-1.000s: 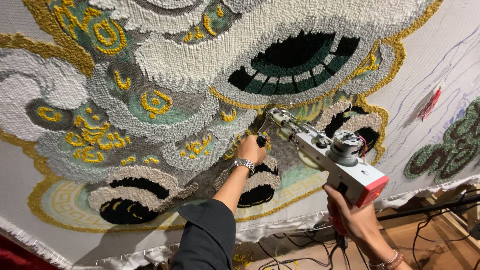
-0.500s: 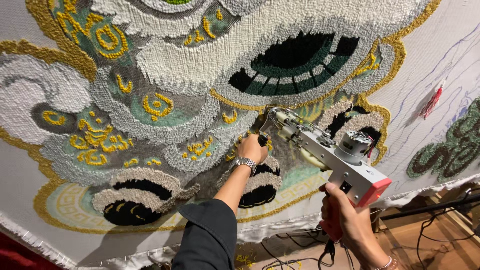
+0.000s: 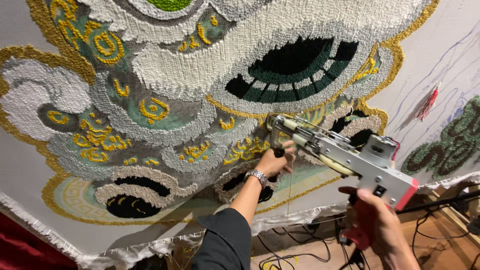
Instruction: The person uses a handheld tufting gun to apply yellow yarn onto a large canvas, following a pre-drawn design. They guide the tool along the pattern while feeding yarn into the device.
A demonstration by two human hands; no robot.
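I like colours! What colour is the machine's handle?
Red handle, seen in the head view.

We note a tufting gun [image 3: 350,160]: brushed matt metal body, red plastic grip. Rug [image 3: 165,115]: rough looped yarn pile on smooth pale backing cloth [image 3: 450,65]. Wristwatch [image 3: 256,176]: glossy metal band.

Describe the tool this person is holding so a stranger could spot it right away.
Start at the big tufted rug stretched across the view, then look lower right. The tufting gun is a silver metal tool with a pink handle, gripped by the right hand; it is the only machine against the yarn.
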